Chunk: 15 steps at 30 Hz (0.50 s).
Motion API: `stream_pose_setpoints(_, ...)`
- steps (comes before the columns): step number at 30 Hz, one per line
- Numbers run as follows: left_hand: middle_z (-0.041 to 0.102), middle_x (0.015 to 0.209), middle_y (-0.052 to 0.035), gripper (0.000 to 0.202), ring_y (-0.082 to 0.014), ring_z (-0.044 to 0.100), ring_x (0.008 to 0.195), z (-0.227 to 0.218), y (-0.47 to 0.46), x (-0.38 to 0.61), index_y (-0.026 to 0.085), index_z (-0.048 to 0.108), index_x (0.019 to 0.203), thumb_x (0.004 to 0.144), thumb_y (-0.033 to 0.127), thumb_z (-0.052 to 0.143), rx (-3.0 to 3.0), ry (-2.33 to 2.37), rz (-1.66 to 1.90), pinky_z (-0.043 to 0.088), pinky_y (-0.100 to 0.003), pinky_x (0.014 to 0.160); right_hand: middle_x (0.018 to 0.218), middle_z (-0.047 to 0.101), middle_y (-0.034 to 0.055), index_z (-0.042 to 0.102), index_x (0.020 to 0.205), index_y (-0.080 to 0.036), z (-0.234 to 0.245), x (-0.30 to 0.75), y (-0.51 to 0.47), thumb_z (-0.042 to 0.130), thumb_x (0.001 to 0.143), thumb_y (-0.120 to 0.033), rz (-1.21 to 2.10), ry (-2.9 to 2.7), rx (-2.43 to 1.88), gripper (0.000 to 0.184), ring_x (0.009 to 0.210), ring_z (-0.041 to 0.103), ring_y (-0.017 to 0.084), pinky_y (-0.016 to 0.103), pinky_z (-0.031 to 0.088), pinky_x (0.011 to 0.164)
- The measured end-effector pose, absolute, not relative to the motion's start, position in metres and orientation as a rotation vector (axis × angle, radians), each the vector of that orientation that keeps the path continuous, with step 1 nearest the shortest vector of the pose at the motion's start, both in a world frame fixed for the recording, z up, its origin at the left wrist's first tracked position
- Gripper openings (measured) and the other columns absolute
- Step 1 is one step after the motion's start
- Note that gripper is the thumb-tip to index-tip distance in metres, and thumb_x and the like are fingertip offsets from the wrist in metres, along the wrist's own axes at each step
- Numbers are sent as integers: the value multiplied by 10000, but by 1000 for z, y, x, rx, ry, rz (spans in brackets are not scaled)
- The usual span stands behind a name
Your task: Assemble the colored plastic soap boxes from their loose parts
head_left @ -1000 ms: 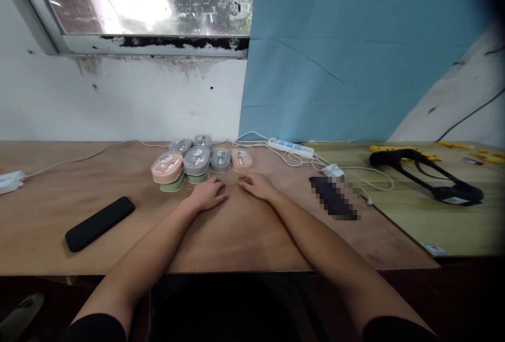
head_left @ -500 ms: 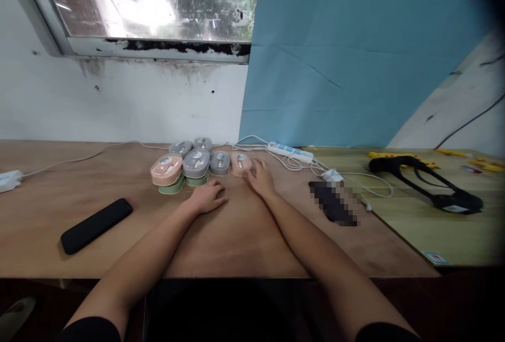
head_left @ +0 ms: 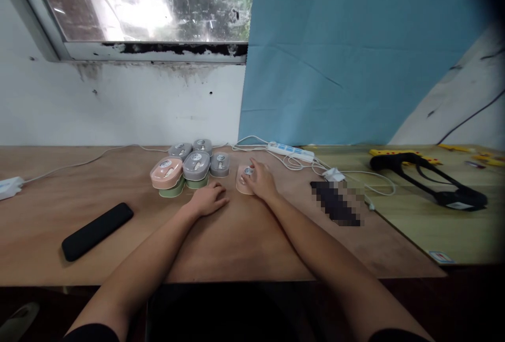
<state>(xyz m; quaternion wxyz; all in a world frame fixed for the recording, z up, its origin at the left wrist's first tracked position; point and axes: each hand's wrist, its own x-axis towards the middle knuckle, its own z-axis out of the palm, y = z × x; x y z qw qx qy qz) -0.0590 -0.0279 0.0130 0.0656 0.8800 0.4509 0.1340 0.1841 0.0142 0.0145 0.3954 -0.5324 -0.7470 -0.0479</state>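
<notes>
Labels point(head_left: 165, 163) are sitting on the boxes point(head_left: 168, 179), black frame point(head_left: 471, 198) and pale table point(head_left: 426, 229), but all are looking too small or blurred to read.

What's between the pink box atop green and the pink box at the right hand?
In the head view: a gray box on a green box, another gray box, then bare tabletop before the right pink box.

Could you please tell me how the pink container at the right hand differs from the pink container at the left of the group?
The right pink container sits on the table, while the left pink container rests atop a green container. The right hand partly covers the right pink container; no hand touches the left pink container. Both are pink with a round label on top.
</notes>
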Motion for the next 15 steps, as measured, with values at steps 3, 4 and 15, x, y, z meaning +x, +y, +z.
stream_pose_setpoints(3,557,1265,-90,497,-257,594,1079,11,-27,-59,230,544,1242,887,555,420,2633,1364,434,463,-365,922,1223,592,136,564,1265,-178,11,188,17,593,820,-470,-39,-1992,-1313,533,1142,512,285,443,384,1008)
stream_pose_setpoints(4,553,1276,-97,517,-263,583,1104,11,-27,-59,223,523,1267,886,558,425,2620,1370,447,457,-372,936,1242,583,135,591,1232,-182,10,189,17,603,809,-489,-27,-2016,-1312,523,1162,504,283,447,380,1019)
stream_pose_setpoints(15,492,1339,-138,581,-249,499,1220,12,-28,-57,172,380,1375,911,517,441,2375,1341,964,425,-396,1011,1311,575,142,612,1228,-176,15,171,1,702,677,-583,-92,-2338,-1032,691,1226,511,306,464,350,1080)
